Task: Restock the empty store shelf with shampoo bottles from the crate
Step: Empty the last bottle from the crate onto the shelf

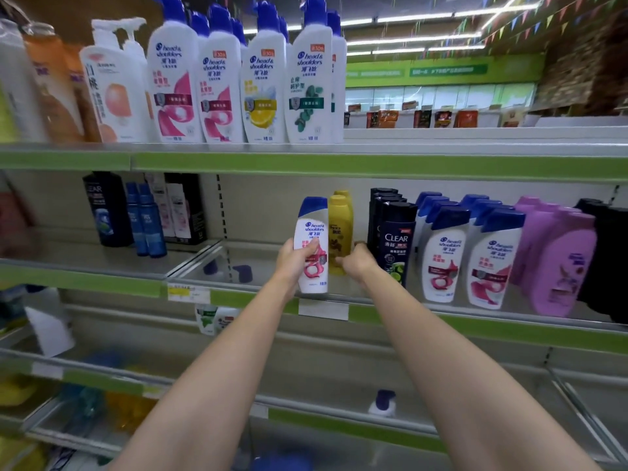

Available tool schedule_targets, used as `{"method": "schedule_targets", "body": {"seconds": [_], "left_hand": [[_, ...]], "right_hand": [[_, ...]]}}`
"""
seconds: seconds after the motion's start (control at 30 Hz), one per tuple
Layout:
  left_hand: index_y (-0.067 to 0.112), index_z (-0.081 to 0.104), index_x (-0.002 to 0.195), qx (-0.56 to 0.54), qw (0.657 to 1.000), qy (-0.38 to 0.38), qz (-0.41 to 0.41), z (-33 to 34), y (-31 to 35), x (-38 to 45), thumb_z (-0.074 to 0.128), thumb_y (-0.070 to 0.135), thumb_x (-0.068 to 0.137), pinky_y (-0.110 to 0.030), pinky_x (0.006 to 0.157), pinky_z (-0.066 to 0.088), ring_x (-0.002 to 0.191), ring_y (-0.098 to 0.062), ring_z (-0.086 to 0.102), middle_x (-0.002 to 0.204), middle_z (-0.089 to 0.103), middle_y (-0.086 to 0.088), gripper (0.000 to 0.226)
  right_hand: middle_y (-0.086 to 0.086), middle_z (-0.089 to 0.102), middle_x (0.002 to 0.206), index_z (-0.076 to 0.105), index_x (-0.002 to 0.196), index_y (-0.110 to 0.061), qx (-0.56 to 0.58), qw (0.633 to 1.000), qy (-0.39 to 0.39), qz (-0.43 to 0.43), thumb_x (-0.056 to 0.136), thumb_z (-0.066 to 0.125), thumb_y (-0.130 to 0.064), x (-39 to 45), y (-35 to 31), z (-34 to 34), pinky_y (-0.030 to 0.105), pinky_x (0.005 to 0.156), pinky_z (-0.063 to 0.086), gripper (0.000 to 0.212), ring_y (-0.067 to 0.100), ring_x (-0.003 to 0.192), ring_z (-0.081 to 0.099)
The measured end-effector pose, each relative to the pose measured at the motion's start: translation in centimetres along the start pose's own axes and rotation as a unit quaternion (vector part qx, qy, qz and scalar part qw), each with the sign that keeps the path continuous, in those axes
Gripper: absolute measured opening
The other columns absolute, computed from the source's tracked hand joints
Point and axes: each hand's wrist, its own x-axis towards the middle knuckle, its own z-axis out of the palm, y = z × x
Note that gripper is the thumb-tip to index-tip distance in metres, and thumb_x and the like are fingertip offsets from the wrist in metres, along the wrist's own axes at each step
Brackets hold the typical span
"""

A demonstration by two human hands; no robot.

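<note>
Store shelving with green edge strips fills the view, and the middle shelf (373, 300) has a bare gap left of its bottle rows. Fingers of the left hand (295, 263) curl round the lower body of a white shampoo bottle (312, 246), thumb across its pink label, holding it at the shelf's front edge. Its long axis stands upright, blue cap on top, label facing outward, probably so it will match the shelf's other bottles. Beside it, the right hand (356, 263) has its fingers curled against the base of a yellow bottle (339, 236); whether they grip it or only steady it I cannot tell, though nudging it aside to make room seems likely. Right of that stand a black bottle (396, 243) and further white ones (441, 256).
</note>
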Motion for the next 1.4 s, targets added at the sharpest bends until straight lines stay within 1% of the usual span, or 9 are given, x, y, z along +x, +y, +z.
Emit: {"method": "schedule_targets", "body": {"seconds": [0.2,0.3,0.43,0.6,0.8,0.97,1.13,1.27,1.4], "left_hand": [[0.009,0.052,0.108,-0.011,1.0,0.001,0.017,1.3,0.6,-4.2,0.06,0.014,0.09,-0.033,0.068,0.054,0.071,-0.018,0.064,0.101,0.064,-0.014,0.02],[0.013,0.055,0.093,-0.02,0.999,-0.009,0.027,2.4,0.5,-6.4,0.059,0.009,0.09,-0.023,0.055,0.055,0.056,-0.009,0.066,0.089,0.065,-0.01,0.007],[0.007,0.056,0.107,-0.008,0.999,-0.031,0.032,5.6,0.0,-8.4,0.062,0.008,0.087,-0.03,0.065,0.052,0.07,-0.019,0.061,0.102,0.063,-0.017,0.02],[0.008,0.059,0.118,0.061,0.995,-0.068,0.037,10.2,0.0,-10.0,0.065,0.016,0.086,-0.025,0.067,0.05,0.085,-0.02,0.062,0.113,0.066,-0.014,0.033],[0.011,0.065,0.114,0.218,0.967,-0.093,0.095,15.2,-0.4,-10.5,0.073,0.022,0.08,-0.027,0.079,0.049,0.097,-0.02,0.063,0.112,0.069,-0.007,0.037],[0.009,0.066,0.107,0.278,0.948,-0.054,0.143,18.3,-0.4,-10.2,0.073,0.027,0.079,-0.026,0.073,0.048,0.086,-0.016,0.059,0.1,0.067,-0.003,0.034],[0.007,0.064,0.104,0.293,0.944,-0.03,0.146,19.7,-1.0,-8.9,0.07,0.028,0.082,-0.018,0.06,0.046,0.087,-0.019,0.062,0.105,0.067,-0.009,0.031],[0.009,0.065,0.111,0.303,0.937,0.0,0.17,20.4,-1.3,-8.2,0.069,0.026,0.083,-0.033,0.084,0.053,0.1,-0.024,0.063,0.112,0.067,-0.01,0.033],[0.008,0.067,0.111,0.297,0.938,0.021,0.175,20.5,-1.5,-7.7,0.07,0.025,0.082,-0.035,0.086,0.053,0.101,-0.025,0.063,0.11,0.068,-0.011,0.033]], "right_hand": [[0.015,0.049,0.138,0.037,0.139,-0.006,0.026,0.992,-0.107,-0.055,0.091,0.044,0.002,-4.6,-0.4,-2.4,0.043,0.102,0.047,0.049,0.029,0.122,0.051],[0.008,0.058,0.118,0.048,0.126,-0.007,0.062,0.983,-0.157,-0.071,0.088,0.048,0.002,-7.6,-0.1,-4.7,0.04,0.092,0.052,0.039,0.023,0.108,0.058],[0.004,0.059,0.115,0.047,0.115,-0.018,0.011,0.983,-0.161,-0.089,0.084,0.058,-0.003,-10.6,1.0,-8.9,0.043,0.096,0.047,0.036,0.02,0.108,0.055],[0.008,0.057,0.12,0.043,0.128,-0.011,-0.032,0.989,-0.102,-0.105,0.085,0.064,-0.006,-11.9,2.8,-13.5,0.034,0.084,0.05,0.048,0.022,0.109,0.054],[0.009,0.06,0.123,0.044,0.131,-0.01,-0.089,0.989,-0.002,-0.114,0.081,0.068,-0.003,-12.2,6.1,-17.8,0.043,0.102,0.044,0.055,0.025,0.114,0.055],[0.014,0.059,0.123,0.045,0.125,-0.007,-0.082,0.986,0.076,-0.122,0.085,0.064,-0.003,-11.5,7.4,-19.0,0.043,0.093,0.048,0.044,0.025,0.103,0.056],[0.014,0.061,0.121,0.048,0.124,-0.007,-0.073,0.984,0.113,-0.119,0.088,0.062,-0.008,-10.0,7.9,-19.2,0.042,0.091,0.05,0.039,0.026,0.102,0.059],[0.012,0.061,0.122,0.049,0.124,-0.006,-0.063,0.982,0.128,-0.12,0.089,0.061,-0.01,-9.1,8.0,-19.1,0.042,0.09,0.051,0.037,0.026,0.104,0.059],[0.011,0.061,0.122,0.049,0.122,-0.006,-0.071,0.98,0.136,-0.124,0.09,0.061,-0.014,-8.5,8.0,-18.8,0.034,0.086,0.049,0.036,0.025,0.108,0.059]]}}
